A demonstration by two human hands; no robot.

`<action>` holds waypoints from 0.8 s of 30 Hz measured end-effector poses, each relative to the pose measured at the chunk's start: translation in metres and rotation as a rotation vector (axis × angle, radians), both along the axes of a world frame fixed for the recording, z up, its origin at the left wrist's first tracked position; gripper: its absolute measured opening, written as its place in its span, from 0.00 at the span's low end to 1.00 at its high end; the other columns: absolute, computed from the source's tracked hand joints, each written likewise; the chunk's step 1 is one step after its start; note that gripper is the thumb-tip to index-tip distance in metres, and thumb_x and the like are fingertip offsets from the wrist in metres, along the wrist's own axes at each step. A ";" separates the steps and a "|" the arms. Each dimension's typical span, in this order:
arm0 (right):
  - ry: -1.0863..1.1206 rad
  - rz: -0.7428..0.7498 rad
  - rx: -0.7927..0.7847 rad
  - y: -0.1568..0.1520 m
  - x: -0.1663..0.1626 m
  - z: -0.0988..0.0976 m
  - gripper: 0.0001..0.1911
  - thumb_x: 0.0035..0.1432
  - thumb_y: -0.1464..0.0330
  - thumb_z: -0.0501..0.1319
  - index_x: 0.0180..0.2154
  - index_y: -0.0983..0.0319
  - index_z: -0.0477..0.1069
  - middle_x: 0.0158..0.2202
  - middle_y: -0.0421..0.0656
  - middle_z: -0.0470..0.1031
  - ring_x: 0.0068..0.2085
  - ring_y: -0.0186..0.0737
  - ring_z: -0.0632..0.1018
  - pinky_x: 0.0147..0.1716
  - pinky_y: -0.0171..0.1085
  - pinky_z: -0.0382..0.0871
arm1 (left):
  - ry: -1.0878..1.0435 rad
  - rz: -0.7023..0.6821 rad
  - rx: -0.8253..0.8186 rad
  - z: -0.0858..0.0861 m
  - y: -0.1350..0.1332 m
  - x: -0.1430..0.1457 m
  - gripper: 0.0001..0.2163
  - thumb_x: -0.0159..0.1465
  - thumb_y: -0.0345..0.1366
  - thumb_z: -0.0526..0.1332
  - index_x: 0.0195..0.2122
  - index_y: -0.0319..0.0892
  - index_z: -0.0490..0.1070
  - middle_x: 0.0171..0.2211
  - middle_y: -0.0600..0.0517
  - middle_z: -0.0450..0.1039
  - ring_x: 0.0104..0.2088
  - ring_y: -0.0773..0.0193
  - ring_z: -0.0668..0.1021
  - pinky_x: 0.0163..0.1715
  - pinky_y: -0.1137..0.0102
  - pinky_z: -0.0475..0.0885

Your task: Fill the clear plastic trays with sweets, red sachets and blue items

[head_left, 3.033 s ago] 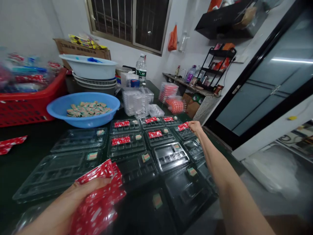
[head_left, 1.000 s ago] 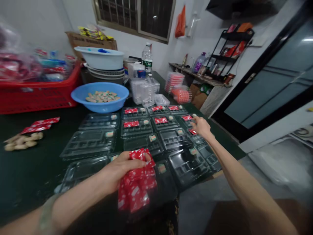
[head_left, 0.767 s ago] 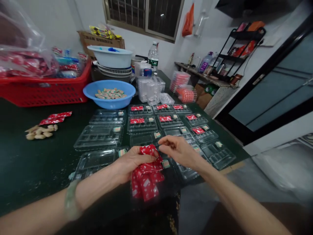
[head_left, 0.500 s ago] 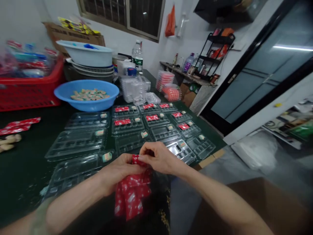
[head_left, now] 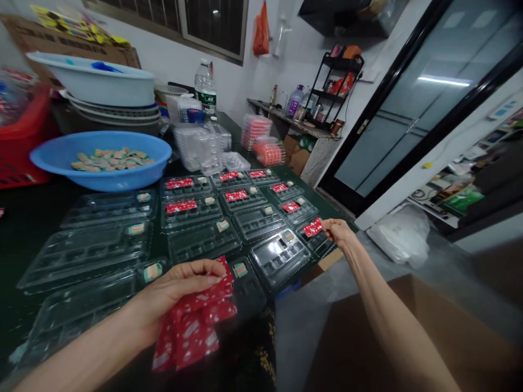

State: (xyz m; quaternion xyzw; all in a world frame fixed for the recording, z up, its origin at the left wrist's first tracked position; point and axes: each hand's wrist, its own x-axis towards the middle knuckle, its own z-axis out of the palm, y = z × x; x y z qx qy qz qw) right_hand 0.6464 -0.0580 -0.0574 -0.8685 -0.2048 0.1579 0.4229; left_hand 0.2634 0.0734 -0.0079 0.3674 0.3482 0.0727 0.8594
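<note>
The left hand [head_left: 174, 289] grips a bunch of red packets [head_left: 196, 321]. Toward 2 o'clock from it, the right hand [head_left: 340, 232] pinches a single packet [head_left: 313, 227] over a clear tray [head_left: 321, 247]. Between 12 and 2 o'clock, 7 other trays [head_left: 192, 219] each bear 1; toward 11 o'clock stands a blue basin [head_left: 118, 182].

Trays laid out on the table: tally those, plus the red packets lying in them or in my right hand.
Trays laid out: 15
Red packets lying in them: 7
Held red packet, right hand: 1
Total: 23
Bunch in left hand: can't count.
</note>
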 end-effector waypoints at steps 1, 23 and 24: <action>-0.036 -0.028 -0.038 0.001 0.002 -0.003 0.07 0.43 0.69 0.59 0.18 0.63 0.63 0.14 0.37 0.60 0.17 0.32 0.64 0.17 0.32 0.55 | 0.002 0.025 -0.001 0.002 0.000 0.001 0.11 0.49 0.26 0.67 0.35 0.37 0.73 0.32 0.45 0.76 0.29 0.59 0.78 0.34 0.68 0.72; 0.850 0.593 0.284 0.035 -0.279 0.029 0.19 0.51 0.52 0.58 0.25 0.61 0.61 0.16 0.33 0.61 0.15 0.26 0.61 0.11 0.28 0.51 | -0.133 0.435 0.343 -0.004 -0.009 -0.023 0.32 0.54 0.27 0.64 0.58 0.45 0.54 0.27 0.51 0.73 0.23 0.65 0.75 0.24 0.71 0.73; 0.841 0.597 0.311 0.036 -0.281 0.026 0.18 0.51 0.54 0.59 0.24 0.61 0.60 0.17 0.32 0.59 0.15 0.25 0.60 0.12 0.28 0.50 | -0.127 0.433 0.346 -0.004 -0.010 -0.025 0.32 0.54 0.27 0.65 0.59 0.45 0.54 0.27 0.51 0.73 0.23 0.65 0.75 0.24 0.71 0.73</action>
